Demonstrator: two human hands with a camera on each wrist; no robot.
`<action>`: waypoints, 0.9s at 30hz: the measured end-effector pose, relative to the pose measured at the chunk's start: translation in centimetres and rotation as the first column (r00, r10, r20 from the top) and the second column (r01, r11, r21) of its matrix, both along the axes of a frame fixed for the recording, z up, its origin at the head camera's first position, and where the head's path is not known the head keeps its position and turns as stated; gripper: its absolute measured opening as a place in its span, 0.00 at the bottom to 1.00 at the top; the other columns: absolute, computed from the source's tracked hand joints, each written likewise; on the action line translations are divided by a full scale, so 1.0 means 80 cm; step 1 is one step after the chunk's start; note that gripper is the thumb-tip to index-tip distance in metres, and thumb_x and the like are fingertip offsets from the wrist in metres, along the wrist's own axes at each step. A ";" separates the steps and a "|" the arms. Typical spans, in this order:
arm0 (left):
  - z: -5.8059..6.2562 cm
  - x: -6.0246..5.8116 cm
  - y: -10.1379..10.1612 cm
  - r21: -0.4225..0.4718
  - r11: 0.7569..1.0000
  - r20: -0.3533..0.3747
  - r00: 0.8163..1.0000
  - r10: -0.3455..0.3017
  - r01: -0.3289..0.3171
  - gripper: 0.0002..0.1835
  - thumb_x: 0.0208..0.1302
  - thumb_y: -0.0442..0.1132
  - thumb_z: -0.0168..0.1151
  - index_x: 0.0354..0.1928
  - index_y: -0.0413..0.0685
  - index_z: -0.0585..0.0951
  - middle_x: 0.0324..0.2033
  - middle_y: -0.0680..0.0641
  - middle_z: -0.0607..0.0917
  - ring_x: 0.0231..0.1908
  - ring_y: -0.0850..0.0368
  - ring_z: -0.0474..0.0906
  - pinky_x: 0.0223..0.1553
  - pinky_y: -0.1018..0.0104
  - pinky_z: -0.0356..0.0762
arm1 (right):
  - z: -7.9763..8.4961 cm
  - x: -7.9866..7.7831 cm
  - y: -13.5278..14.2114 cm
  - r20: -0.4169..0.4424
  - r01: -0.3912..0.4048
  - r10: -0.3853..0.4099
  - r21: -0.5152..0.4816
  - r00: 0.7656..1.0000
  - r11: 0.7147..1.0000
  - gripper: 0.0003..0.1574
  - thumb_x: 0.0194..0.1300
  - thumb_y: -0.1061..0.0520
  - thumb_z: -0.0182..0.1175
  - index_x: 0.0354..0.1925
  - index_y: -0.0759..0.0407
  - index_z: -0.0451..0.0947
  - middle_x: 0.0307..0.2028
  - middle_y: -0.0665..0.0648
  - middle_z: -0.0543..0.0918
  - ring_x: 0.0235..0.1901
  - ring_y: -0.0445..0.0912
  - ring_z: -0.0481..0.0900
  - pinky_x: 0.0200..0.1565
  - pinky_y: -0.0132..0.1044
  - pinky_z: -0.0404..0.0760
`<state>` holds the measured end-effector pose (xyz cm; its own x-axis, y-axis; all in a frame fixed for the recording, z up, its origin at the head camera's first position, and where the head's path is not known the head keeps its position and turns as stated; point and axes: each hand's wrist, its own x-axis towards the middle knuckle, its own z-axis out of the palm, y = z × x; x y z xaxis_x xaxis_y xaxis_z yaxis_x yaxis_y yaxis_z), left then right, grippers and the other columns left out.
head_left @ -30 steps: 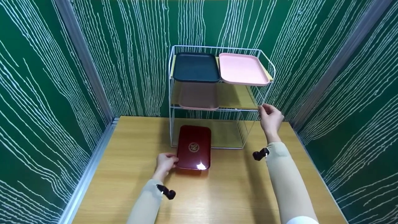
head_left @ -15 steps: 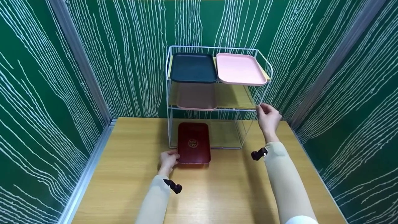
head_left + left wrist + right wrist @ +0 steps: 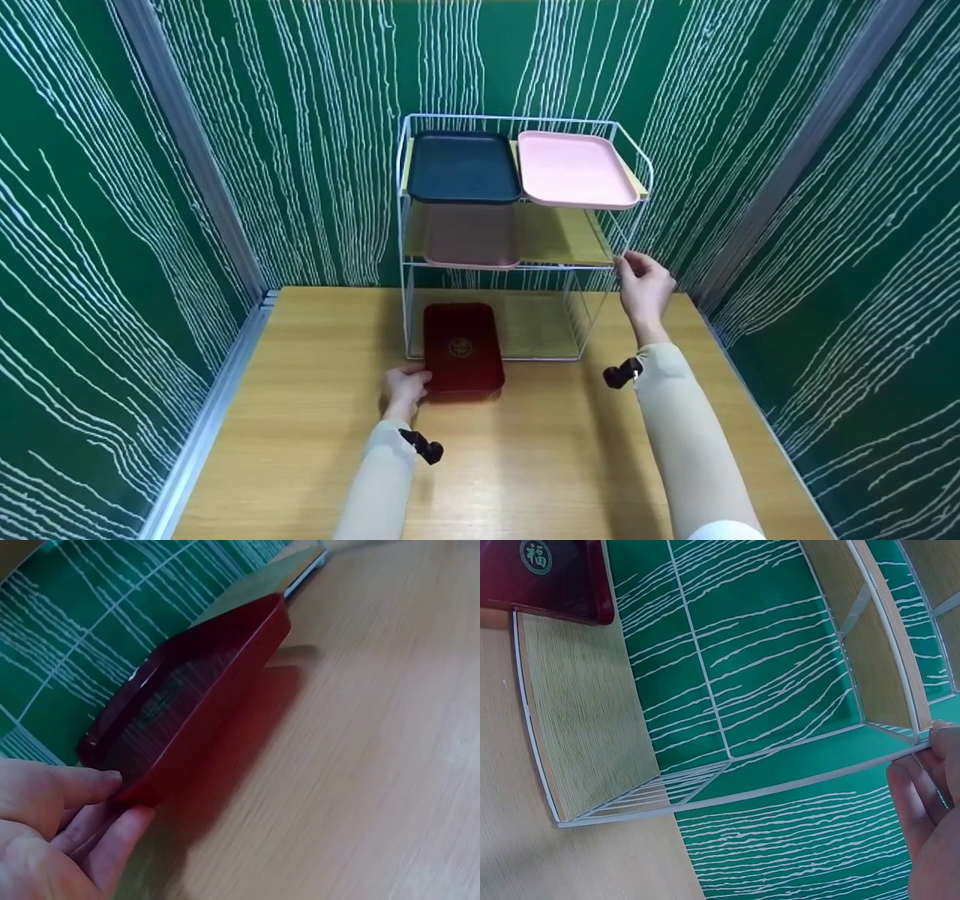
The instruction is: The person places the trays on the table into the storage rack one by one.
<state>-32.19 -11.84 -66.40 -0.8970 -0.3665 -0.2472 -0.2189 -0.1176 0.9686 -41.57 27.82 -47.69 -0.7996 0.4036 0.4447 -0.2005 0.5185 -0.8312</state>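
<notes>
My left hand [image 3: 405, 388] pinches the near left corner of a dark red tray [image 3: 461, 349] with a round gold emblem. In the left wrist view thumb and fingers grip the wall of that tray [image 3: 202, 716], which slants above the table, its shadow beneath. The tray's far part overlaps the bottom shelf of a white wire rack [image 3: 403, 307]. At the rack's right front post, level with the middle shelf, my right hand [image 3: 646, 289] holds the wire; the right wrist view has thumb and fingers of this hand [image 3: 930, 802] around the post.
On the top shelf lie a dark blue-green tray [image 3: 465, 166] and a pink tray [image 3: 576, 169]. Another pink tray [image 3: 472, 236] sits on the middle shelf's left, beside bare board [image 3: 559, 232]. Green walls with white streaks enclose the wooden table [image 3: 315, 352].
My left hand has moved the red tray forward, further over the bottom shelf, and its angle has changed. My right hand keeps its hold on the rack. The view has shifted slightly.
</notes>
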 end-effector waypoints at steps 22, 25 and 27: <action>0.002 0.051 0.008 0.248 0.968 -0.011 0.999 0.044 -0.040 0.20 0.72 0.30 0.67 0.60 0.22 0.79 0.46 0.30 0.89 0.42 0.48 0.90 0.46 0.59 0.89 | 0.000 0.001 0.003 0.020 0.002 -0.001 -0.018 1.000 1.000 0.17 0.77 0.49 0.66 0.54 0.59 0.89 0.44 0.58 0.91 0.38 0.40 0.83 0.39 0.28 0.77; 0.000 0.056 0.016 0.340 0.939 0.018 0.999 0.042 -0.045 0.22 0.71 0.28 0.67 0.61 0.19 0.76 0.48 0.25 0.87 0.43 0.45 0.90 0.48 0.57 0.89 | 0.000 0.001 0.001 0.019 -0.002 0.002 -0.013 1.000 1.000 0.17 0.77 0.50 0.67 0.54 0.59 0.89 0.45 0.58 0.91 0.39 0.40 0.83 0.41 0.28 0.77; -0.001 0.057 0.022 0.381 0.923 0.033 0.999 0.044 -0.053 0.23 0.71 0.28 0.67 0.62 0.18 0.74 0.50 0.24 0.86 0.44 0.43 0.90 0.48 0.56 0.89 | 0.000 0.001 0.000 0.016 -0.002 0.002 -0.015 1.000 1.000 0.17 0.77 0.50 0.67 0.54 0.59 0.89 0.45 0.58 0.91 0.39 0.40 0.83 0.41 0.28 0.77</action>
